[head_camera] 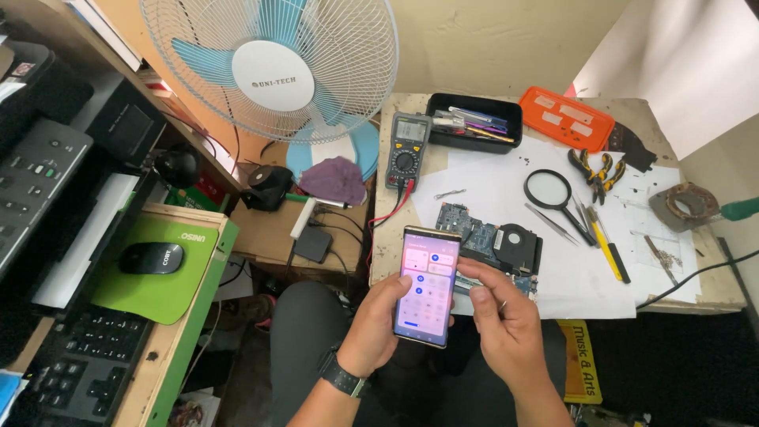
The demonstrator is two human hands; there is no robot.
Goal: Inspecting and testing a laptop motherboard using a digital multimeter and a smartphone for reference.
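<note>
Head view. Left hand (pixel 378 326), black watch at wrist, wrapped around slim gold-edged smartphone with lit pink-and-white screen (pixel 428 285); phone held upright over the lap, just near of the table's front edge. Right hand (pixel 501 323) loosely curled, holding nothing; fingers at the phone's right edge, thumb (pixel 477 269) just beside the screen, contact not clear. Directly behind phone on white paper sheet (pixel 506 178): blue laptop circuit board with black round cooling fan (pixel 498 242). Right of board: black-rimmed magnifying glass (pixel 551 192), steel tweezers (pixel 550 223), yellow-handled screwdriver (pixel 607 247). Far left corner of table: grey-black digital multimeter with red leads (pixel 406 149). Far centre: black rectangular plastic tray of small tools (pixel 474 120); orange plastic case (pixel 566 118) to its right. Left, on green shelf: black computer mouse on green pad (pixel 150 258).
</note>
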